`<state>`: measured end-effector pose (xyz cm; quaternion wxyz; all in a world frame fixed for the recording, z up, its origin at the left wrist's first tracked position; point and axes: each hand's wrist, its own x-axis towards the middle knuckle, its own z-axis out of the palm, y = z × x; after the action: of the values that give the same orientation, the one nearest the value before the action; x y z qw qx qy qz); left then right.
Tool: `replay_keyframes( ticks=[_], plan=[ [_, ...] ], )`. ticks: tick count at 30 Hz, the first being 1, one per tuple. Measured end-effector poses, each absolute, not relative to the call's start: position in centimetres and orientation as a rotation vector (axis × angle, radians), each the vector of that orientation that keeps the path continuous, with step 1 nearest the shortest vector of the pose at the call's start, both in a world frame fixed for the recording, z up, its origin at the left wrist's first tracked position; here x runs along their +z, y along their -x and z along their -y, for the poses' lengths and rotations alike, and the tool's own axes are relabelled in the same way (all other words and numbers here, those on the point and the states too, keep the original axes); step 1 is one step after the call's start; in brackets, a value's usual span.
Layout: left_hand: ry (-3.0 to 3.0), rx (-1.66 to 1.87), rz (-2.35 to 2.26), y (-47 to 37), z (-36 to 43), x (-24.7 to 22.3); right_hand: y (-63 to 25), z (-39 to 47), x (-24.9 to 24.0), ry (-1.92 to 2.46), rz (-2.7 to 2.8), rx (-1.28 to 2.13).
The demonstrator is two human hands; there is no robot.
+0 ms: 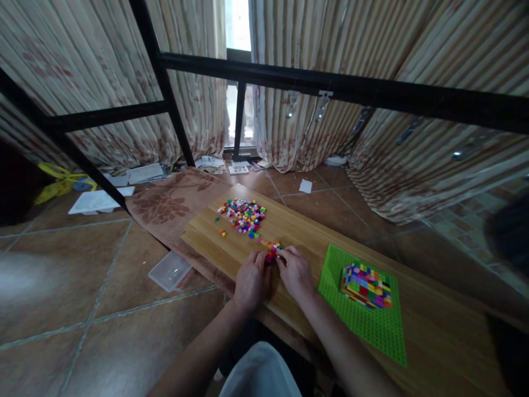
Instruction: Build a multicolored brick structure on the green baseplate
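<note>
My left hand (251, 281) and my right hand (296, 271) meet over a wooden board, fingertips nearly touching. Between them is a small cluster of red toy bricks (271, 256), pinched by both hands and partly hidden by the fingers. Orange and green loose bricks (276, 245) lie just beyond my fingertips. Farther off to the left, a heap of small multicoloured bricks (246, 214) is spread out. Right of my right hand lies a green baseplate (333, 270), bearing a block built of many-coloured bricks (367, 285).
The long wooden board (301, 223) rests on a brown patterned cloth (165, 201). A clear plastic box (169, 270) sits on the tiled floor at the left. Black metal bars (264, 69) cross in front of striped curtains (306, 127). Papers (146, 173) lie along the curtains' foot.
</note>
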<state>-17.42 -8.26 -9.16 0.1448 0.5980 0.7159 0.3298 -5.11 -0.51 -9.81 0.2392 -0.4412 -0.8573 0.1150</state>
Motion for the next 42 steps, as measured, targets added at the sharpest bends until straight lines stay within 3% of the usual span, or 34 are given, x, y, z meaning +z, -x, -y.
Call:
replay_keyframes(
  ticks=[12,21,32,42],
  plan=[
    [-1.770,1.178,-2.053,16.6,8.6,-9.6,-3.2,6.1,-6.9,1.290,1.962,0.604],
    [-1.913,1.150,-1.690,9.2,8.0,-7.3,-12.7,5.4,-4.5,1.604,1.651,0.372],
    [-2.040,1.060,-1.440,4.4,5.3,-6.4,-12.3,1.5,-4.2,1.462,2.098,0.007],
    [-2.231,0.829,-1.544,2.0,4.6,-5.7,-12.5,1.5,-4.4,1.454,2.101,-0.035]
  ],
)
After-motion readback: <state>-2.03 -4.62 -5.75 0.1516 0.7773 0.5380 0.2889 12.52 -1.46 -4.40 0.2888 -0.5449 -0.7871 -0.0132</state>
